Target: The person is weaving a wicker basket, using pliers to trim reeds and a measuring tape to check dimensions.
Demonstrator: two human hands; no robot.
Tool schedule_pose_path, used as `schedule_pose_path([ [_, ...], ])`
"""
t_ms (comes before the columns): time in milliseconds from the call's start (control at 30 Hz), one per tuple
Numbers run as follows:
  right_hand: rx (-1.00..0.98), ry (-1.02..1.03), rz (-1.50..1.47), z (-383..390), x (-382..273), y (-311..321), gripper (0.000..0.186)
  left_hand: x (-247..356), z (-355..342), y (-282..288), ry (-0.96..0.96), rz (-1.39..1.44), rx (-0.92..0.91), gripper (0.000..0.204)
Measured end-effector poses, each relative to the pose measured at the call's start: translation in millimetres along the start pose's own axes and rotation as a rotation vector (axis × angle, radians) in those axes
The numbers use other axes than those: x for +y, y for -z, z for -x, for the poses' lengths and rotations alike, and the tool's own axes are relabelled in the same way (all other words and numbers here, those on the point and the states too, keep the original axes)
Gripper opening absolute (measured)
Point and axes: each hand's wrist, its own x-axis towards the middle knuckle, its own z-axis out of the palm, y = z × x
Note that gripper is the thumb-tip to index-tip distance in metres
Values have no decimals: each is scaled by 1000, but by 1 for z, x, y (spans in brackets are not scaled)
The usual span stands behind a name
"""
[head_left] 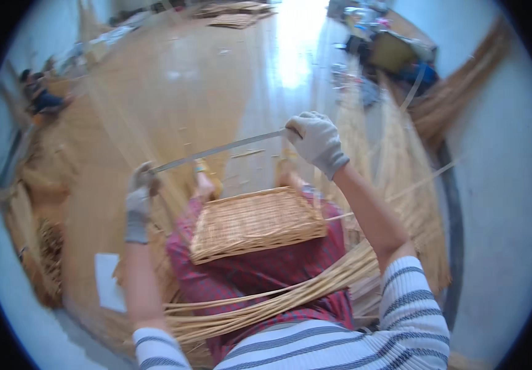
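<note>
A thin, flat grey strip, perhaps a measuring tape, is stretched taut above and beyond my knees. My left hand, in a pale work glove and blurred, is closed on its lower left end. Higher up, my gloved right hand pinches the other end. Beneath the strip, a shallow rectangular wicker basket lies tilted on my lap, over red checked cloth. Neither hand touches the basket. Across my lap, nearer my body, rests a bundle of long pale canes.
Long canes spread over the floor at my right, and a brown fibre bundle leans on the wall. A white sheet lies at left. Far left, a person sits by the wall. Woven panels lie at the back.
</note>
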Motion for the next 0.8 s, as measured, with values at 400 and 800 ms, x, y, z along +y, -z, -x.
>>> schedule_pose_path([
  [400,-77,16,12,52,118,14,20,9,-19,8,58,-105,95,29],
  [800,-476,-106,-188,38,101,24,60,10,-20,31,102,-272,85,25],
])
